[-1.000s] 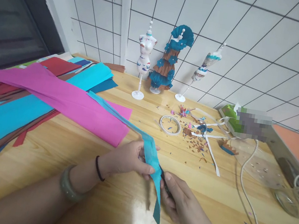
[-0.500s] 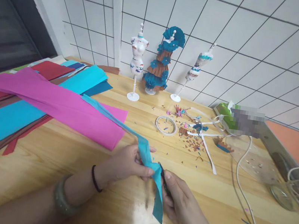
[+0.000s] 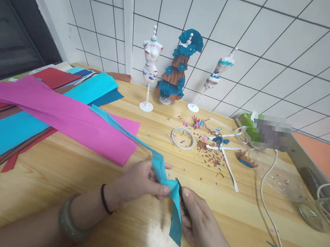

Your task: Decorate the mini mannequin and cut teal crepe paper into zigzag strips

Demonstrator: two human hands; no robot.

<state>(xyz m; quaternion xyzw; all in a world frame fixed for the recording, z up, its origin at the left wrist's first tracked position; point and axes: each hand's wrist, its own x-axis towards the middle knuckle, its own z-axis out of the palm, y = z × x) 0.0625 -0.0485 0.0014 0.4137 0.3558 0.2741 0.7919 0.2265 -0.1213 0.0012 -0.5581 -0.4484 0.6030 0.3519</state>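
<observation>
A long teal crepe paper strip runs from the coloured sheets at the left down across the table. My left hand pinches it between thumb and fingers near its lower part, and its free end hangs down past my fingers. Beside that, my right hand is closed round small dark scissors. Their pointed tips stick up right at the strip's edge; whether the blades are apart I cannot make out. Parts of the scissors' handles are hidden in my palm.
Magenta paper lies over a pile of coloured sheets at the left. Two white mannequins flank a teal-and-brown paper dress by the tiled wall. A tape roll, paper scraps and a white cable lie toward the right.
The free end of the strip has swung very slightly to the right. Both hands keep nearly the same place and grip.
</observation>
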